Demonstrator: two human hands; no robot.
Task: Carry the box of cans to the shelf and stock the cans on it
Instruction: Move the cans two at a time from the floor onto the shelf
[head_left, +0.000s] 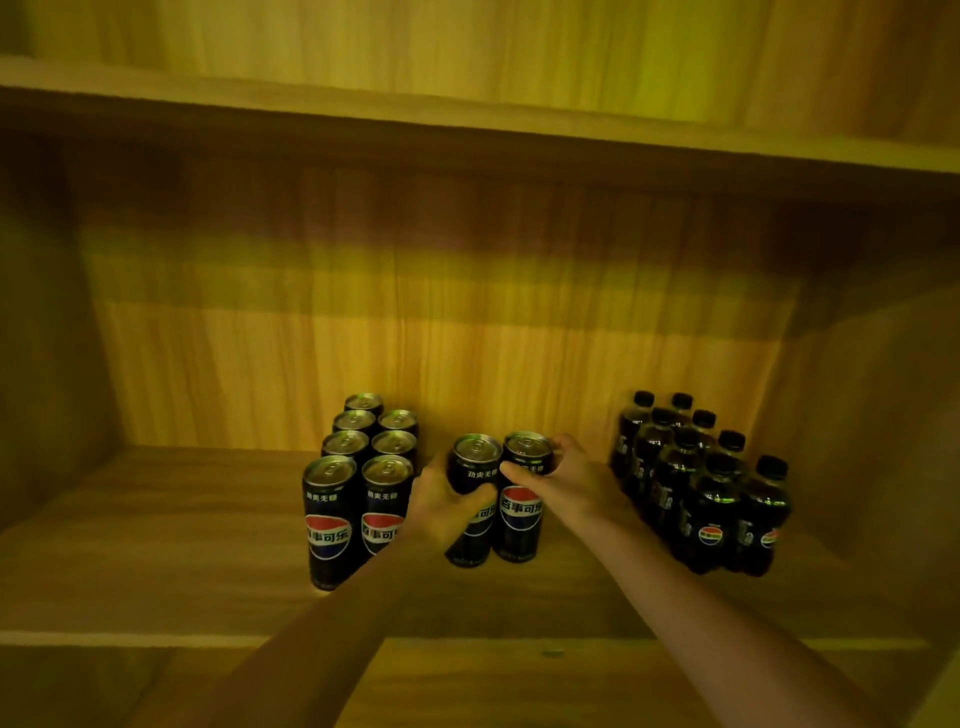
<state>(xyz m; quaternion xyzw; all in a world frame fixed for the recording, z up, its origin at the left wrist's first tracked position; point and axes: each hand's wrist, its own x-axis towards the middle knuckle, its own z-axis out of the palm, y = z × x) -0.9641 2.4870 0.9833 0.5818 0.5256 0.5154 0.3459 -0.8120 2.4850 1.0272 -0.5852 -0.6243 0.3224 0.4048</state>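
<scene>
A wooden shelf (156, 519) holds several black cola cans (358, 467) standing upright in two rows at centre left. Just right of them, my left hand (441, 504) is wrapped around one black can (475, 457), and my right hand (566, 480) grips a second black can (522, 514) beside it. Both held cans stand upright, touching each other, with their bases at the shelf board. The box is out of view.
A shrink-wrapped pack of several dark cola bottles (701, 488) stands at the right of the shelf. The shelf's back panel (415, 322), side walls and the board above (467, 135) enclose the space. Bare board lies to the left of the cans.
</scene>
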